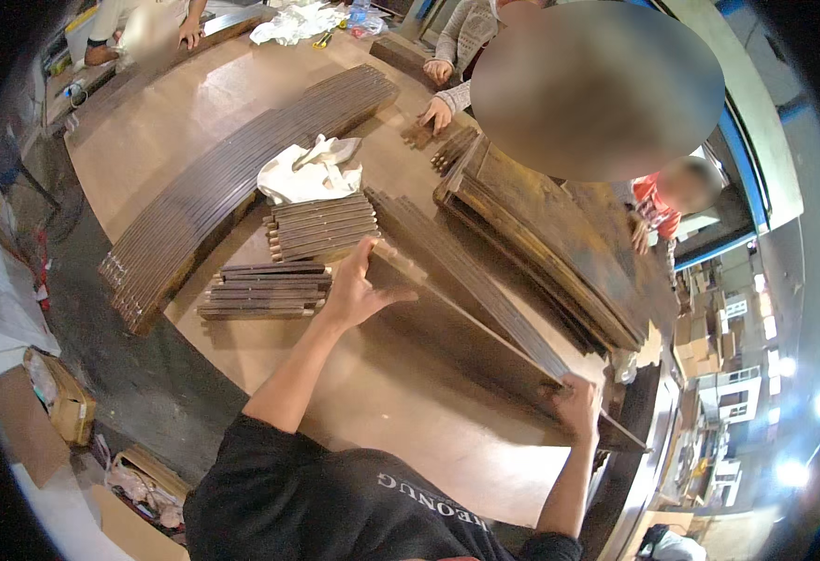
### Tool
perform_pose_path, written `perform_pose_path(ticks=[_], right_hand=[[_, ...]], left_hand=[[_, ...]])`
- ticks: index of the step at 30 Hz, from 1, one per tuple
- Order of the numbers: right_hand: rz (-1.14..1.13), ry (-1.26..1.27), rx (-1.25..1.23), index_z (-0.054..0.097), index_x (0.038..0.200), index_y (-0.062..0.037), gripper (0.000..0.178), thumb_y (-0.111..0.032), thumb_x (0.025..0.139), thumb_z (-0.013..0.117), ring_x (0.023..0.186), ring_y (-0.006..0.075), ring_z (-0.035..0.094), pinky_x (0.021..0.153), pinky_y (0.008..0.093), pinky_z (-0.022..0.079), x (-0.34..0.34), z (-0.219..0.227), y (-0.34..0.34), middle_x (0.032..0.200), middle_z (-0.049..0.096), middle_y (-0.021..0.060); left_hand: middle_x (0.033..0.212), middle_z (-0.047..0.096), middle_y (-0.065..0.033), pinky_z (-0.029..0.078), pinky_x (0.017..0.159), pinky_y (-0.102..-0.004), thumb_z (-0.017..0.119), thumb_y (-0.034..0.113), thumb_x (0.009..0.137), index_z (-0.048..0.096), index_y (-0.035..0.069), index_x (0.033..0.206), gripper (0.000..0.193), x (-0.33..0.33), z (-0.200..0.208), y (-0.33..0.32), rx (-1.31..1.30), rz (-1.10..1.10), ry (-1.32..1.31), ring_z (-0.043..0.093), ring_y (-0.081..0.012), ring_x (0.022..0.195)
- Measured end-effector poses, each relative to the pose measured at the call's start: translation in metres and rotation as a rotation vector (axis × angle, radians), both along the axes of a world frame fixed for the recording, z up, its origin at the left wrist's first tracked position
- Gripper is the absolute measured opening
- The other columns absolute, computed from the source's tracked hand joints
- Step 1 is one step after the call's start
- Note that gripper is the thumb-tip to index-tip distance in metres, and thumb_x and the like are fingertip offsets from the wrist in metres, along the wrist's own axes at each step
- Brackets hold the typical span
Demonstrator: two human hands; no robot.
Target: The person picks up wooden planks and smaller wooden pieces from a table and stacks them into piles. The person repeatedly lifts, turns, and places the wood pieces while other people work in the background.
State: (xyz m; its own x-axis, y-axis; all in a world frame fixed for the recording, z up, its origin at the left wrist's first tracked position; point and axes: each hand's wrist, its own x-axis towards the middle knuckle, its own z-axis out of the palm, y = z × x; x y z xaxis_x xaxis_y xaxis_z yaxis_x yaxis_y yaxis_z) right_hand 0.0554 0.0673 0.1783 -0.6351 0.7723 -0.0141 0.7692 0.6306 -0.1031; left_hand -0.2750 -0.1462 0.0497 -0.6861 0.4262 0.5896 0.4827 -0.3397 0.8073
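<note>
A long, dark brown wooden board (466,337) is tilted on edge over the near part of the table, running from upper left to lower right. My left hand (356,294) is at its far left end, thumb stretched along the face and a finger up at the end's edge. At the lower right end, my right hand (576,404) is closed around the board. Just left of my left hand lie a short stack of dark wooden strips (265,290) and a larger bundle of strips with pale ends (321,227). Parallel long strips (494,313) lie behind the board.
A long row of dark slats (251,178) spans the brown table (214,89). White cloth gloves (312,170) rest beside it. Stacked dark panels (560,238) stand at right, with people's hands (436,114) nearby. Cardboard boxes (64,397) sit on the floor at left.
</note>
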Motion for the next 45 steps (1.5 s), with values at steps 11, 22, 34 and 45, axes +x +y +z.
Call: perform_pose_path(ticks=[11,22,34,45], right_hand=[[0.987,0.704,-0.001,0.044,0.131,-0.0106,0.081,-0.043,0.065,0.078,0.124,0.0345,0.042,0.102,0.0480,0.034,-0.273,0.054,-0.126,0.134,0.044,0.0161],[0.856,0.362,0.004,0.039,0.135,-0.0133,0.070,-0.042,0.078,0.067,0.136,0.0371,0.026,0.105,0.0625,0.026,-0.299,0.006,-0.145,0.142,0.034,0.0143],[-0.226,1.427,0.627,0.047,0.124,-0.0045,0.049,-0.032,0.086,0.061,0.122,0.0308,0.042,0.102,0.0420,0.033,0.059,-0.032,0.039,0.127,0.047,0.0158],[-0.690,1.377,0.297,0.050,0.109,-0.0028,0.065,-0.060,0.081,0.061,0.095,0.0153,0.045,0.088,0.0325,0.035,0.296,-0.087,0.193,0.098,0.048,0.0044]], left_hand=[[0.109,0.056,-0.0089,0.052,0.084,-0.0325,0.078,0.007,0.074,0.039,0.007,0.121,0.060,-0.014,-0.007,0.004,0.024,-0.173,-0.109,0.061,-0.0182,0.095],[0.108,0.054,-0.0081,0.045,0.089,-0.0334,0.078,0.011,0.075,0.045,0.006,0.114,0.051,-0.009,-0.027,-0.006,-0.061,-0.098,-0.068,0.055,-0.0192,0.099],[0.113,0.053,-0.0098,0.040,0.094,-0.0363,0.074,0.014,0.080,0.046,0.004,0.119,0.049,-0.048,-0.012,-0.018,-0.407,0.171,-0.017,0.052,-0.0228,0.103],[0.112,0.049,-0.0046,0.033,0.098,-0.0348,0.068,0.018,0.086,0.042,0.005,0.126,0.050,-0.088,-0.036,-0.037,-0.229,0.002,-0.343,0.045,-0.0185,0.108]])
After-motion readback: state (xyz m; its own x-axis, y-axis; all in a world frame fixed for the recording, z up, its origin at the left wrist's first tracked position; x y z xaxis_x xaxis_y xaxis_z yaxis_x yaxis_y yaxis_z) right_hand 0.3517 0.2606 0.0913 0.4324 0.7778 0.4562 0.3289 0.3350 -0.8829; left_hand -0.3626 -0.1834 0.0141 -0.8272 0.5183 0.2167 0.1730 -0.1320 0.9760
